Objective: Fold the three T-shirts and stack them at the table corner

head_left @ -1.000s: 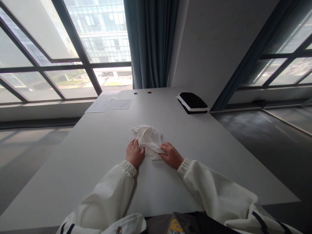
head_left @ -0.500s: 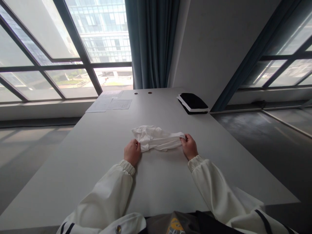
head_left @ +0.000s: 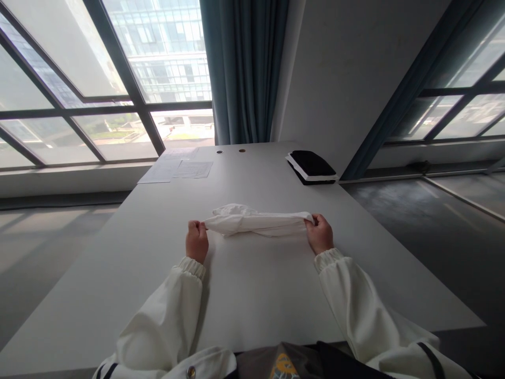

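A white cloth [head_left: 256, 221] is stretched out sideways just above the white table [head_left: 252, 295], in the middle of it. My left hand [head_left: 196, 241] is closed on the cloth's left end. My right hand [head_left: 321, 234] is closed on its right end. Both wrists come out of white jacket sleeves. The cloth sags slightly between the two hands and is still bunched along its length.
Sheets of paper [head_left: 185, 167] lie at the table's far left. A black and white flat object [head_left: 312, 166] sits at the far right edge. Two small round holes [head_left: 231, 151] mark the far end. Windows and a blue curtain [head_left: 244, 68] stand behind.
My hands have pulled apart, the left going left and the right going right. The crumpled cloth has been drawn out into a long strip between them.
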`<state>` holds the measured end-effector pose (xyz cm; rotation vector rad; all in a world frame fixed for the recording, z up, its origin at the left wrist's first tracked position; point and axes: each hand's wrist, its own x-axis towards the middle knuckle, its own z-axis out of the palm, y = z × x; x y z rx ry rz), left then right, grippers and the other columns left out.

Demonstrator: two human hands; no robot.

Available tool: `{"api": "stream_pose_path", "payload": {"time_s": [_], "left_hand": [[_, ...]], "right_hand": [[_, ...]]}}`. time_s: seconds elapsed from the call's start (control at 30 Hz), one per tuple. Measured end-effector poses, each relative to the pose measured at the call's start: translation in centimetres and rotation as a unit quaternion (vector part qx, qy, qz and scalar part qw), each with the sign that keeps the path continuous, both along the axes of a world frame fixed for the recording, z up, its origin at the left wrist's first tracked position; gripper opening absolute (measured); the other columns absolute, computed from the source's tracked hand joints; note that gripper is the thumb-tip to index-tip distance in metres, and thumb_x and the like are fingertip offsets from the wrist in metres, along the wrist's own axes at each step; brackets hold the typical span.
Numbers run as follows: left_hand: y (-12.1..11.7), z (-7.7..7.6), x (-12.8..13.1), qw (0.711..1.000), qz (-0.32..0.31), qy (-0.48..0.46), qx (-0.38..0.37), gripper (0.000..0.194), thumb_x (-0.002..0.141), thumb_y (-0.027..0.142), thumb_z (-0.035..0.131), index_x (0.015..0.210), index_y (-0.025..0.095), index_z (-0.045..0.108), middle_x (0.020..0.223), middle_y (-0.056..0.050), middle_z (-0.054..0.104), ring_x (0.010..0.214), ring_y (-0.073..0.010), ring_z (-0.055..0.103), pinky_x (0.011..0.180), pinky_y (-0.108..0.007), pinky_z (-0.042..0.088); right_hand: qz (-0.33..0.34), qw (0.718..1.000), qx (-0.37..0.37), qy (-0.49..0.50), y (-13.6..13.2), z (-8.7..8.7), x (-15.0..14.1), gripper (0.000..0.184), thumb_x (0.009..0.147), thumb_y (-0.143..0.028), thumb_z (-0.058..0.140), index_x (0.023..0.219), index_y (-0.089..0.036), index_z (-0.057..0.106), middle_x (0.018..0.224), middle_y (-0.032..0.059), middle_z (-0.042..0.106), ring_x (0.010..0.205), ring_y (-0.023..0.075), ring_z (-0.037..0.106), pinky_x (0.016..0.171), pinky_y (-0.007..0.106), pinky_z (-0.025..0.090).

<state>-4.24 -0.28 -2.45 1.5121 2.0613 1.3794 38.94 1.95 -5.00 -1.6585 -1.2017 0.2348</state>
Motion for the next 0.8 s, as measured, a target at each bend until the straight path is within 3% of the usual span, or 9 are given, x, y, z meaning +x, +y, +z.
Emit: {"api": "stream_pose_path", "payload": {"time_s": [0.13, 0.27, 0.33, 0.47, 0.6, 0.7, 0.8], "left_hand": [[0.8, -0.5, -1.3, 0.998, 0.015, -0.059, 0.005, 0.011, 0.099, 0.035, 0.046, 0.091, 0.027, 0.044, 0.08, -0.002, 0.07, 0.079, -0.0235, 0.069, 0.077, -0.036, 0.052], [1.1, -1.2, -1.1, 0.988, -0.03, -0.152, 0.002, 0.015, 0.1, 0.04, 0.045, 0.096, 0.026, 0.044, 0.079, -0.001, 0.069, 0.079, -0.0216, 0.072, 0.076, -0.035, 0.057], [1.1, -1.5, -0.8, 0.987, -0.048, -0.154, -0.007, 0.018, 0.099, 0.043, 0.047, 0.097, 0.025, 0.044, 0.078, 0.0, 0.067, 0.077, -0.0207, 0.071, 0.075, -0.034, 0.057], [0.9, -1.3, -0.4, 0.997, -0.052, -0.049, 0.015, 0.02, 0.095, 0.043, 0.055, 0.101, 0.024, 0.049, 0.102, -0.008, 0.069, 0.095, -0.0232, 0.07, 0.085, -0.038, 0.058], [-0.3, -0.3, 0.9, 0.98, -0.138, 0.136, 0.041, 0.033, 0.097, 0.039, 0.056, 0.125, 0.022, 0.059, 0.132, -0.015, 0.065, 0.124, -0.0294, 0.062, 0.109, -0.048, 0.049], [-1.4, -0.2, 2.9, 0.95, -0.203, 0.237, 0.001, 0.046, 0.1, 0.04, 0.057, 0.144, 0.027, 0.057, 0.151, -0.013, 0.058, 0.141, -0.0321, 0.052, 0.118, -0.051, 0.04], [-1.8, -0.8, 4.7, 0.937, -0.231, 0.253, -0.062, 0.061, 0.1, 0.045, 0.057, 0.157, 0.028, 0.045, 0.157, -0.014, 0.054, 0.144, -0.0336, 0.05, 0.117, -0.052, 0.039]], "right_hand": [[-0.011, 1.0, -0.009, -0.003, 0.3, -0.4, 0.4, 0.037, 0.079, -0.057, 0.062, 0.091, -0.021, 0.063, 0.087, 0.01, 0.072, 0.076, 0.0256, 0.062, 0.076, 0.038, 0.049], [-0.031, 0.999, 0.003, -0.012, 0.6, -1.0, -0.2, 0.029, 0.081, -0.047, 0.059, 0.096, -0.023, 0.059, 0.091, 0.0105, 0.07, 0.083, 0.0274, 0.062, 0.08, 0.04, 0.051], [-0.028, 0.999, 0.018, -0.032, 0.6, -1.1, -0.6, 0.028, 0.079, -0.037, 0.057, 0.103, -0.022, 0.058, 0.093, 0.0093, 0.066, 0.084, 0.0272, 0.061, 0.083, 0.042, 0.052], [0.04, 0.987, 0.084, -0.132, -0.1, -0.6, -1.6, 0.044, 0.07, -0.015, 0.054, 0.113, -0.02, 0.06, 0.107, 0.0136, 0.061, 0.105, 0.0321, 0.059, 0.099, 0.051, 0.051], [0.141, 0.959, 0.099, -0.225, -1.5, 0.5, -4.0, 0.043, 0.07, -0.003, 0.053, 0.107, -0.02, 0.067, 0.118, 0.0163, 0.06, 0.121, 0.0345, 0.055, 0.112, 0.054, 0.045], [0.222, 0.94, 0.087, -0.244, -2.0, 0.6, -6.0, 0.044, 0.077, -0.003, 0.053, 0.113, -0.021, 0.071, 0.13, 0.0165, 0.06, 0.13, 0.034, 0.053, 0.116, 0.055, 0.043], [0.33, 0.91, 0.044, -0.246, -1.8, 0.1, -7.0, 0.048, 0.082, -0.009, 0.056, 0.125, -0.022, 0.071, 0.138, 0.015, 0.062, 0.132, 0.0326, 0.054, 0.117, 0.057, 0.043]]}}
